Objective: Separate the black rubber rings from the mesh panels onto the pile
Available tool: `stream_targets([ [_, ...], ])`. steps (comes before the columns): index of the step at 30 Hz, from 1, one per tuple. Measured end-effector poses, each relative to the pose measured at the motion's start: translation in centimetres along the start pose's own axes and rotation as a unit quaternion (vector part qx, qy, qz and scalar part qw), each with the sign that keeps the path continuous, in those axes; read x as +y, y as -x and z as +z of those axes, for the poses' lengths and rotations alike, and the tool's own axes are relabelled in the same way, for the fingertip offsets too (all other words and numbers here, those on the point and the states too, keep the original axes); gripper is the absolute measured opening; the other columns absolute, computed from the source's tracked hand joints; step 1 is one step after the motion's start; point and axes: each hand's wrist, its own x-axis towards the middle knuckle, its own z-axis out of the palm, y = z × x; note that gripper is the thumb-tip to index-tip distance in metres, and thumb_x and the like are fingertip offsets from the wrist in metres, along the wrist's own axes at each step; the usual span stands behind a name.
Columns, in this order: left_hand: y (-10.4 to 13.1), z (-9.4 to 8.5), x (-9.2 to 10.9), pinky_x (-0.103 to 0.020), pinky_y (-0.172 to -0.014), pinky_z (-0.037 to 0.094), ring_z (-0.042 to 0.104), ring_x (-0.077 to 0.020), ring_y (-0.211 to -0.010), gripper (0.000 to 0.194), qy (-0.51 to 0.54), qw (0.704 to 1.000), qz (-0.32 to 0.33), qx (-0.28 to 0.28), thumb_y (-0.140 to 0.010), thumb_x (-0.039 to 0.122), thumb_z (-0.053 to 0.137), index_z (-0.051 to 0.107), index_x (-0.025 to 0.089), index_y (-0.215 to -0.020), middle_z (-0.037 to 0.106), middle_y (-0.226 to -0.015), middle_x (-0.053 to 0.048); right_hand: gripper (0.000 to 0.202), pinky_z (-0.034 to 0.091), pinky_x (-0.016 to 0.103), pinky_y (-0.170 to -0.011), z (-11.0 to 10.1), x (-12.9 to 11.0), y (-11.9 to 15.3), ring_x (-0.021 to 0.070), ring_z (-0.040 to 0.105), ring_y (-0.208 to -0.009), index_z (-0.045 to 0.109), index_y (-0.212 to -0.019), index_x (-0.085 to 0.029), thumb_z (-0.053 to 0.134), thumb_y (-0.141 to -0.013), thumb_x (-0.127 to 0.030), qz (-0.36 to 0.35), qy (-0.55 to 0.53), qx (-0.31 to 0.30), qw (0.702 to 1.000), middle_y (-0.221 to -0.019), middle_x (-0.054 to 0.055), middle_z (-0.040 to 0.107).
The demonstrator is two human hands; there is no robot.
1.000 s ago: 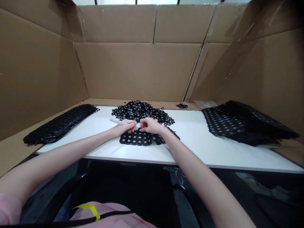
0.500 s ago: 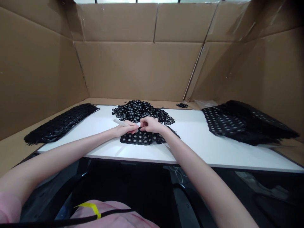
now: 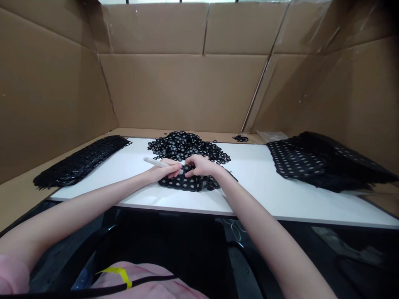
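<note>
My left hand (image 3: 171, 168) is closed around a light grey pen-like tool (image 3: 154, 162), whose rear end points to the left. Close beside it on the right, my right hand (image 3: 198, 165) pinches the upper edge of a black sheet with round holes (image 3: 193, 183). This sheet lies on the white table in front of me, partly covered by both hands. The tool's tip is at the sheet between the hands, and its exact contact is too small to tell. Just behind the hands rises a pile of small black rings (image 3: 181, 143).
A long black bundle (image 3: 82, 162) lies on the left of the white table (image 3: 255, 191). More black holed sheets (image 3: 299, 160) are stacked on the right. A few black rings (image 3: 240, 138) sit at the back edge, and cardboard walls (image 3: 183, 91) enclose the table.
The tool in my left hand has tilted lower and its rear end has shifted left. Black material now shows between my fingertips, with the sheet's edge raised there. The view has shifted slightly.
</note>
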Motion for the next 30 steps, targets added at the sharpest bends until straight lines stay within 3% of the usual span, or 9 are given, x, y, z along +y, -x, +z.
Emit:
stream_targets([
  [5,-0.2,0.0,-0.2,-0.024,-0.052,0.030,0.040,-0.0094,-0.051,0.048,-0.008,1.000,-0.003,-0.004,-0.091,0.047,0.041,0.052,0.014,-0.058,0.045,-0.049,0.001,0.022,0.026,0.028,-0.069,0.0,-0.2,0.0,0.0168,0.054,-0.077,0.063,-0.078,-0.018,0.074,-0.065,-0.031,0.000,0.003,0.002,1.000,-0.078,-0.001,0.062],
  [14,-0.8,-0.2,-0.3,-0.027,-0.052,0.028,0.037,-0.0099,-0.049,0.052,-0.002,0.998,-0.021,-0.051,-0.086,0.052,0.045,0.046,0.016,-0.051,0.040,-0.043,0.002,0.022,0.030,0.030,-0.074,0.4,-0.1,-0.4,0.0202,0.057,-0.086,0.065,-0.081,-0.019,0.074,-0.064,-0.027,-0.014,-0.002,0.004,1.000,-0.082,-0.001,0.065],
  [22,-0.2,-0.1,0.0,-0.027,-0.054,0.027,0.035,-0.0101,-0.051,0.051,-0.026,0.998,-0.007,-0.055,-0.089,0.050,0.043,0.046,0.015,-0.052,0.038,-0.047,0.002,0.018,0.031,0.031,-0.077,0.1,-0.2,0.0,0.0207,0.057,-0.089,0.061,-0.082,-0.019,0.071,-0.069,-0.028,-0.024,0.000,-0.011,1.000,-0.089,0.001,0.064],
  [25,0.1,0.0,0.0,-0.026,-0.056,0.028,0.037,-0.0104,-0.054,0.048,-0.049,0.998,0.012,-0.050,-0.091,0.047,0.041,0.047,0.015,-0.056,0.041,-0.051,0.002,0.029,0.035,0.031,-0.077,-0.1,0.1,0.4,0.0222,0.057,-0.092,0.061,-0.091,-0.020,0.071,-0.069,-0.035,-0.044,-0.015,-0.025,0.999,-0.096,0.002,0.064],
  [30,0.5,0.1,0.3,-0.025,-0.060,0.032,0.041,-0.0116,-0.059,0.045,-0.088,0.995,0.045,-0.006,-0.092,0.045,0.037,0.048,0.015,-0.061,0.046,-0.059,0.001,0.056,0.042,0.030,-0.078,-0.1,0.7,0.5,0.0244,0.058,-0.099,0.059,-0.104,-0.021,0.080,-0.056,-0.042,-0.074,-0.079,0.001,0.994,-0.105,0.004,0.063],
])
